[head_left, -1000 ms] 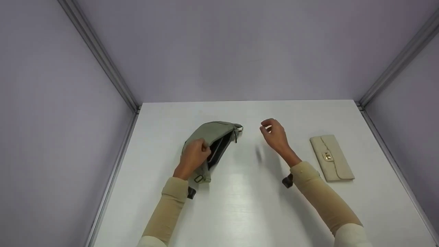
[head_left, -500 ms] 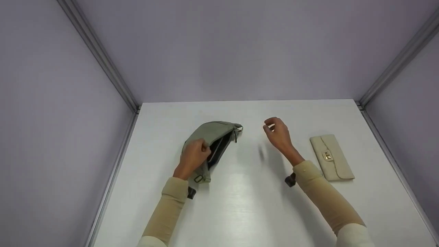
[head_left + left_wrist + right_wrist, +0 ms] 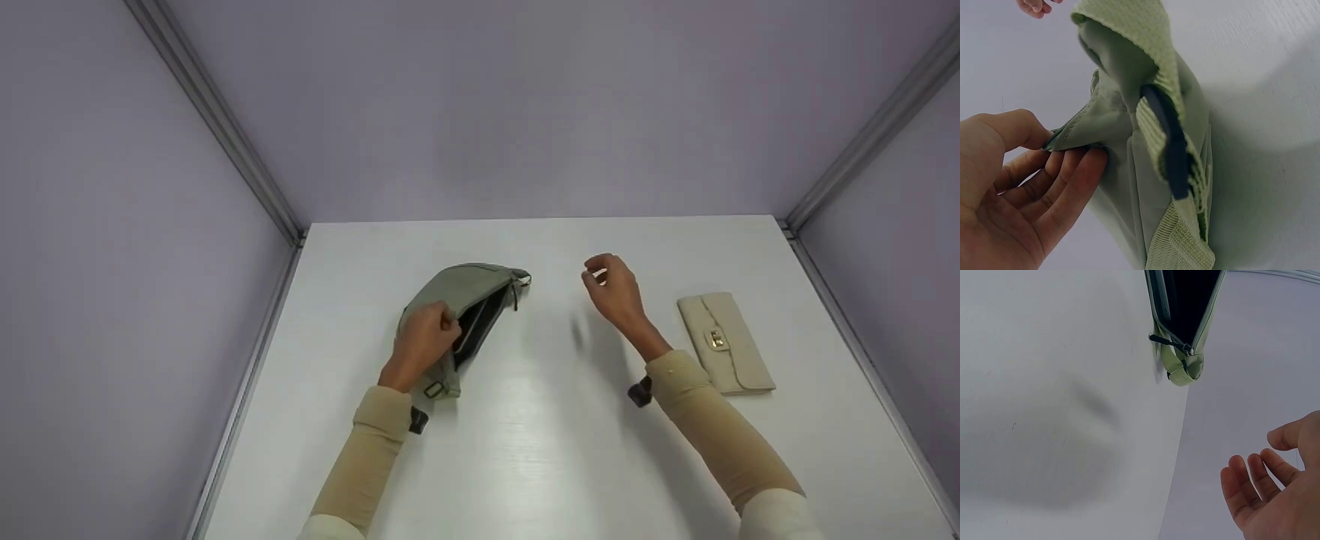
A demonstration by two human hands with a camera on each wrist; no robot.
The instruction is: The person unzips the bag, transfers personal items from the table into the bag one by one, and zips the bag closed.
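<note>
A sage-green fabric pouch (image 3: pixel 457 294) lies left of centre on the white table (image 3: pixel 540 450), its zipper undone and dark lining showing. My left hand (image 3: pixel 422 337) grips the pouch's upper edge; in the left wrist view the thumb and fingers (image 3: pixel 1033 169) pinch the fabric rim of the pouch (image 3: pixel 1145 140) and hold it apart. My right hand (image 3: pixel 611 289) hovers above the table to the right of the pouch, fingers loosely curled and holding nothing; its fingers (image 3: pixel 1264 489) appear relaxed in the right wrist view, with the pouch's zipper end (image 3: pixel 1182 349) beyond them.
A cream clasp wallet (image 3: pixel 724 343) lies flat at the right of the table, just beyond my right forearm. Lilac walls with metal corner rails (image 3: pixel 225 135) enclose the table on three sides.
My right hand has drifted a little to the right, away from the pouch and toward the wallet. The left hand and pouch have stayed put.
</note>
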